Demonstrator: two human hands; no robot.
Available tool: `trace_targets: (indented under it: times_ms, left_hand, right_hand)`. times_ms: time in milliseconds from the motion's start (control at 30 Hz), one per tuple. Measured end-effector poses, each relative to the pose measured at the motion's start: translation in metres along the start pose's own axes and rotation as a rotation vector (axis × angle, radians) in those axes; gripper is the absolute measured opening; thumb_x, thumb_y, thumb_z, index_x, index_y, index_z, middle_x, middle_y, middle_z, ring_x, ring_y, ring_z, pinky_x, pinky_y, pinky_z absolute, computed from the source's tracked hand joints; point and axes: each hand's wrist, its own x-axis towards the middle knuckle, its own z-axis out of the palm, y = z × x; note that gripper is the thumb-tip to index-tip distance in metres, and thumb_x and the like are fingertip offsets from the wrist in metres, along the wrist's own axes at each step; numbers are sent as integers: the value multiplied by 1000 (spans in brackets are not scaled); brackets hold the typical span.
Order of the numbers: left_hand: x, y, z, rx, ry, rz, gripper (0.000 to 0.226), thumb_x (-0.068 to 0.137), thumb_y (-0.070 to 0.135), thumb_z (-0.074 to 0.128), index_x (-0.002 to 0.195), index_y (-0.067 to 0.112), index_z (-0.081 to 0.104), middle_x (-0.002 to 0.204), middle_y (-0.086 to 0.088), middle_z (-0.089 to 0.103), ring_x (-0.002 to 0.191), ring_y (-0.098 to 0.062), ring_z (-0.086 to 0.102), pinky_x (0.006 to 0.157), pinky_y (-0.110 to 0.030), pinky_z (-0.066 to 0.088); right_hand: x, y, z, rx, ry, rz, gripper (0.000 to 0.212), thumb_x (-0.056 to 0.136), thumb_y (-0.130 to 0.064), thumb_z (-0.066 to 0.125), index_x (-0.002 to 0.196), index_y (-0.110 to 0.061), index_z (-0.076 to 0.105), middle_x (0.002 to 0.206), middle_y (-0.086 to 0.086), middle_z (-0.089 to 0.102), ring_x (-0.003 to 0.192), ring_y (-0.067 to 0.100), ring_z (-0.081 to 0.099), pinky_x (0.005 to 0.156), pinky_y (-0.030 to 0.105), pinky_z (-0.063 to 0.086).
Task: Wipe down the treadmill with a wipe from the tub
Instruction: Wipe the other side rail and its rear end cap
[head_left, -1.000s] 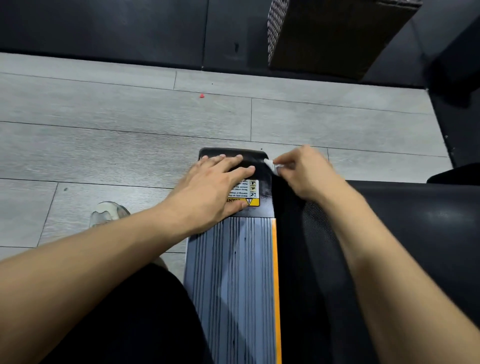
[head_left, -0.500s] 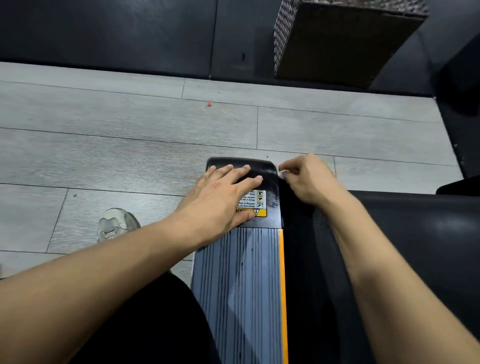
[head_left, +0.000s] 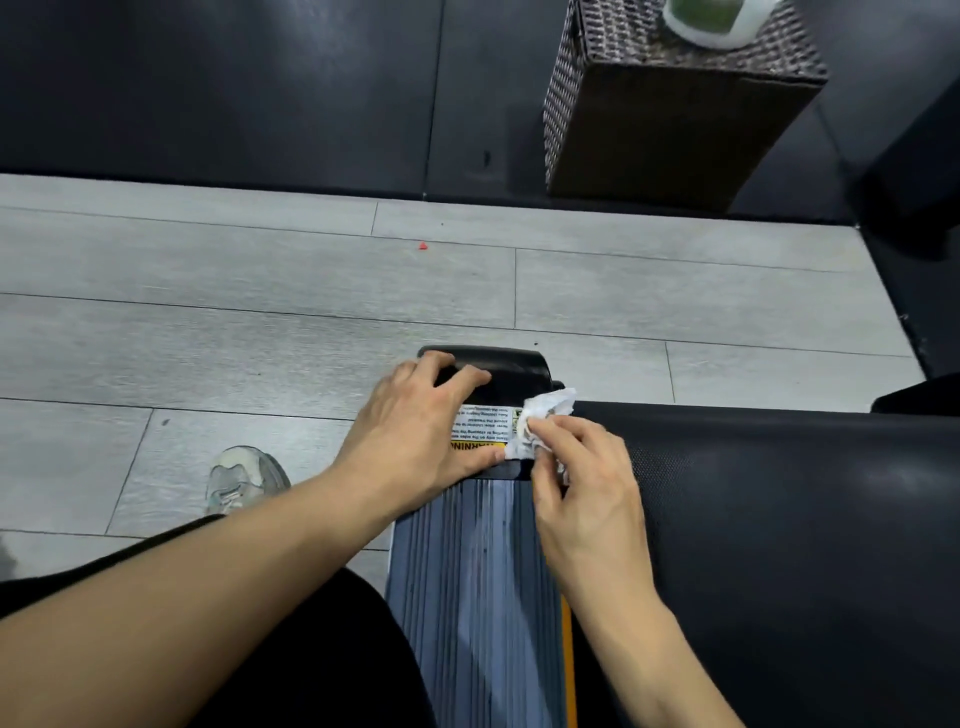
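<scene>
The right hand (head_left: 582, 478) is pinching the crumpled wipe (head_left: 540, 423) against the treadmill's end cap (head_left: 511, 371); the left hand (head_left: 421, 431), fingers relaxed, is bracing beside it. Soft, limp, probably tearable: bunched grip suits.

Crumpled papery wipe (head_left: 540, 423), glossy black plastic end cap (head_left: 506, 370), ribbed metal rail (head_left: 475, 587), matt textured belt (head_left: 779, 519).

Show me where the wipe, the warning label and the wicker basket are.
wipe (head_left: 545, 415): head view, on the crumpled white middle.
warning label (head_left: 483, 426): head view, on the white printed part between the hands.
wicker basket (head_left: 670, 130): head view, on its dark front wall.
</scene>
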Motion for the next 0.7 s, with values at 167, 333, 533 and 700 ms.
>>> trace_targets:
  times_ms: [167,333,533,700]
  left_hand:
    - [1,-7,-2,-108,-54,3,85,82,57,76,153,33,36,160,-1,31,149,-20,26,119,-40,31]
    - [2,-13,-1,-129,-54,18,89,81,54,78,155,26,35,161,0,32,150,-18,25,121,-39,28]
    - [2,-11,-3,-114,-43,14,88,82,54,77,154,27,35,162,4,30,149,-16,26,120,-34,28]
    - [3,-12,-1,-126,-30,11,89,80,55,78,154,27,36,162,3,31,149,-17,26,120,-39,30]
  right_hand:
    - [44,-9,5,-82,-100,-25,22,95,-18,67,115,-17,75,118,4,68,108,25,57,92,29,42]
    - [104,-5,16,-73,-259,144,24,97,-25,62,117,-23,75,119,2,72,111,24,63,86,26,42]
    - [143,-10,22,-59,-450,331,22,98,-29,58,114,-22,72,117,8,71,114,26,62,80,24,40]
    - [86,-18,-1,-27,-296,106,11,96,-24,59,103,-22,68,108,3,66,103,22,59,80,32,45]
